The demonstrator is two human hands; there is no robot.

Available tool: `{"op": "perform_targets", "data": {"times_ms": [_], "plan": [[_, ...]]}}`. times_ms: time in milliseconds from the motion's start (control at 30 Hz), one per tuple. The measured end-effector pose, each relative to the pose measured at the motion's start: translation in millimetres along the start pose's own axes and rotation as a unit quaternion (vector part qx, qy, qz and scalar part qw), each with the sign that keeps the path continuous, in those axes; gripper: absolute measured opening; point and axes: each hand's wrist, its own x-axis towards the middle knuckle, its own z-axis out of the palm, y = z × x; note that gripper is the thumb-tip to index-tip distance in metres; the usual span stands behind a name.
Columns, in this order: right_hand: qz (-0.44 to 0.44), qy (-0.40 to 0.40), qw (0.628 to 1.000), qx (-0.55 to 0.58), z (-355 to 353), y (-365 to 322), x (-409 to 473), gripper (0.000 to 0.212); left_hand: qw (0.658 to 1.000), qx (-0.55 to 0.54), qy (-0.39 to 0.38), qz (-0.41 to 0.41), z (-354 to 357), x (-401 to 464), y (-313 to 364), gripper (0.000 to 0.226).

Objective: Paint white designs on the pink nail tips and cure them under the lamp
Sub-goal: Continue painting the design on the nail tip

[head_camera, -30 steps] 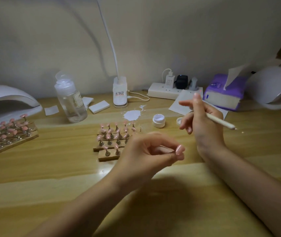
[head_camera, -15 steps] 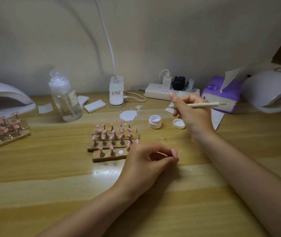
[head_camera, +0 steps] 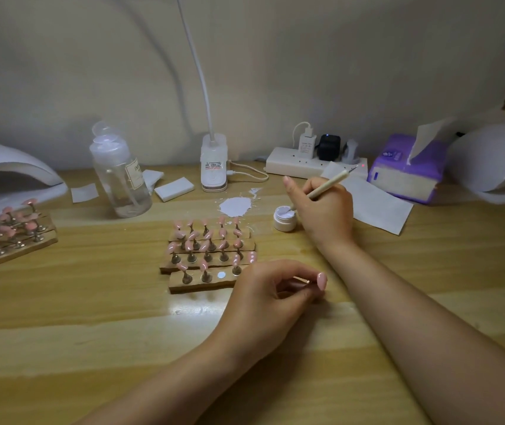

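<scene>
now right hand (head_camera: pixel 326 210) dips brush (head_camera: pixel 326 188)

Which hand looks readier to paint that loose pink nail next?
Probably the right hand: it grips the brush, tip in the white paint jar. The left hand holds the pink nail tip.

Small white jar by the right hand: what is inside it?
The small white jar stands open, holding white paint. The tip of the brush, gripped by the right hand, dips into it. How full it is cannot be seen; the hand covers its right side.
</scene>
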Motion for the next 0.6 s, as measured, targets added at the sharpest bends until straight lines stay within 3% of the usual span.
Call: {"op": "perform_targets", "data": {"times_ms": [233, 600], "plan": [[-0.017, -0.040, 0.999, -0.031, 0.1, 2.1, 0.2, 0.048, 1.000, 0.017, -0.007, 0.011, -0.9, -0.1, 0.2, 0.029], [-0.019, -0.035, 0.999, -0.030, 0.4, 1.9, -0.3, 0.048, 1.000, 0.019, -0.006, -0.002, -0.1, -0.7, -0.1, 0.027]]}}
